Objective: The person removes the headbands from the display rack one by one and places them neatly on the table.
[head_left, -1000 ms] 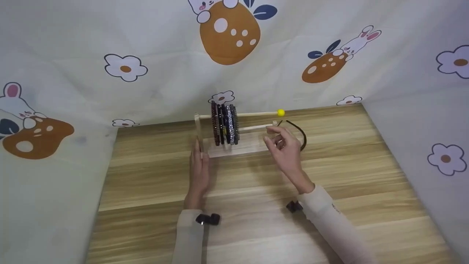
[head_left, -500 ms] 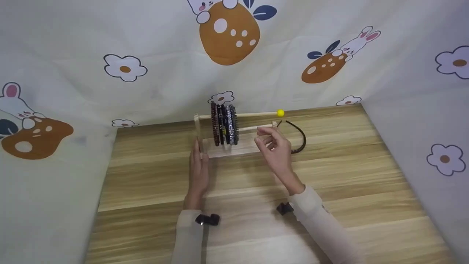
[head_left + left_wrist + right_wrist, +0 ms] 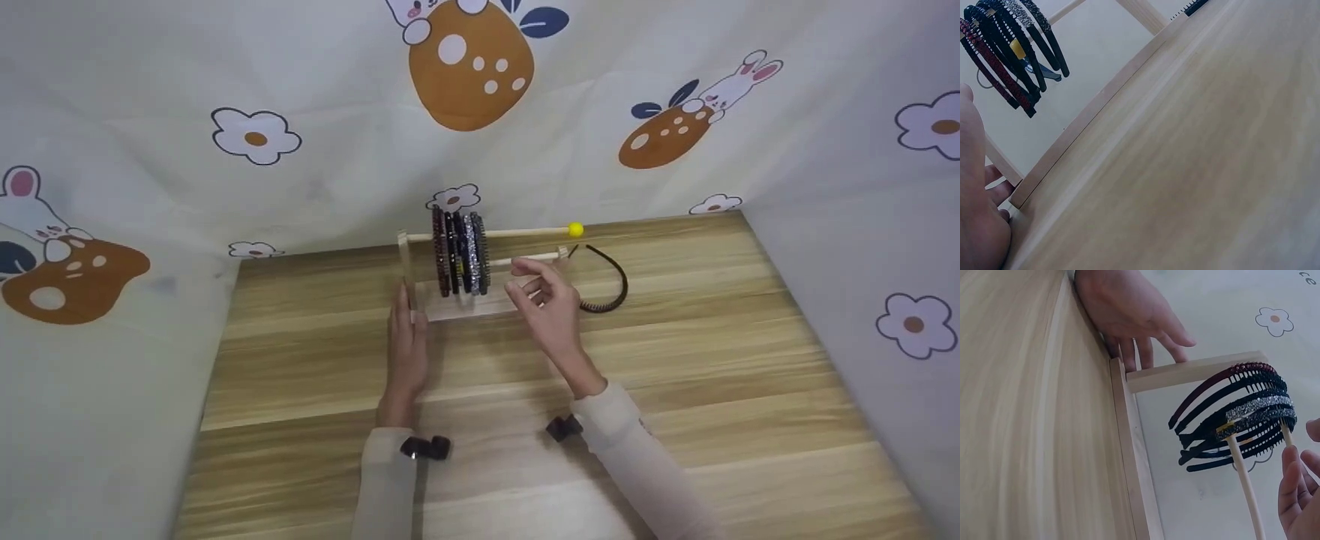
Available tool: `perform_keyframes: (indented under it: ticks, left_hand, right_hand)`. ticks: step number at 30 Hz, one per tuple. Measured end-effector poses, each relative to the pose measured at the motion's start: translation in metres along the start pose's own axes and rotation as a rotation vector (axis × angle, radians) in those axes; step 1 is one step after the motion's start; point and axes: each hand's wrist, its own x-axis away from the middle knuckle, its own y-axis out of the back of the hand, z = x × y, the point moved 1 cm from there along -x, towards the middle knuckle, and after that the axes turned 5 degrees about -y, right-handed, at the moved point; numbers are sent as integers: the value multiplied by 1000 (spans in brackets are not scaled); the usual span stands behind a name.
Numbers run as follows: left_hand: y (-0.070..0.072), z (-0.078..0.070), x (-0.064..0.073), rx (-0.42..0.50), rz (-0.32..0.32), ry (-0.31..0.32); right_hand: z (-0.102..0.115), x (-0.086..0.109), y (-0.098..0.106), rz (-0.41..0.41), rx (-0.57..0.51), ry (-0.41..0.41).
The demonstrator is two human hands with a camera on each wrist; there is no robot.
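A wooden rack (image 3: 405,262) with two horizontal rods carries several headbands (image 3: 1258,408), dark red, black and glittery silver, bunched toward its left end. My left hand (image 3: 407,352) rests against the rack's left end with its fingers extended, as the right wrist view also shows. To the right of the hung headbands is my right hand (image 3: 551,311), its fingers loosely bent and thumb apart from the index finger, with nothing seen between them. In the right wrist view its fingertips (image 3: 1291,458) are close to a rod; contact cannot be told. Behind that hand a black toothed headband (image 3: 624,277) lies on the table.
The upper rod ends in a yellow ball (image 3: 576,229). The wood-grain table (image 3: 315,367) meets a patterned cloth (image 3: 337,150) along the back and at both sides.
My right hand has moved left along the rack, away from the loose black headband and closer to the hung ones. My left hand stays in place.
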Motion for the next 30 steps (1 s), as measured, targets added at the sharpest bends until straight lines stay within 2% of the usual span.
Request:
perform_keyframes:
  ticks: [22,30]
  left_hand:
    - [0,0,0,11,-1,-6]
    - [0,1,-1,-6,-9,-11]
  right_hand:
    - [11,-14,-22,42,-96,-79]
    - [11,-18,-31,53,-91,-104]
